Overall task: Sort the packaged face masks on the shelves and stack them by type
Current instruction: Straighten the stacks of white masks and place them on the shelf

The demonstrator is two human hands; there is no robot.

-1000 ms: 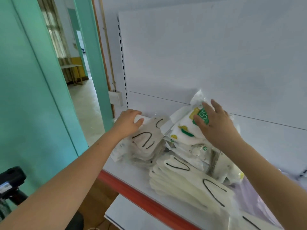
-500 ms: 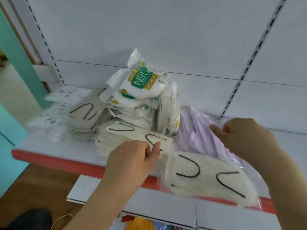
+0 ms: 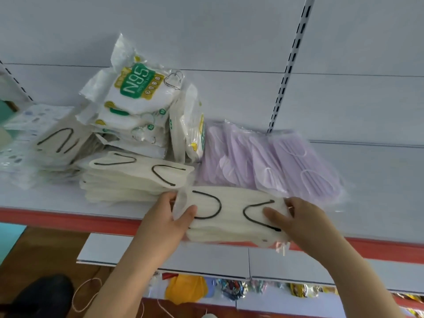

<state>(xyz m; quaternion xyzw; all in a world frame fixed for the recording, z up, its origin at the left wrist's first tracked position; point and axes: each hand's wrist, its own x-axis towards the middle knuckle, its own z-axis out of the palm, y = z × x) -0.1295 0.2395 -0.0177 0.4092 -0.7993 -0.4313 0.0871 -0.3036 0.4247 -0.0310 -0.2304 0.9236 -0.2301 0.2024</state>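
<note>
L hand (image 3: 169,216) pinches left end of cream mask pack (image 3: 231,214) | R hand (image 3: 296,219) grips right end, thumb on top | pack lower centre, at shelf (image 3: 57,198) front edge, by purple packs (image 3: 270,159)

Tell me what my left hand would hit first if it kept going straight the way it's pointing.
Probably the stack of cream masks with black ear loops, just beyond the left hand, which grips the cream pack; depth is unclear.
</note>
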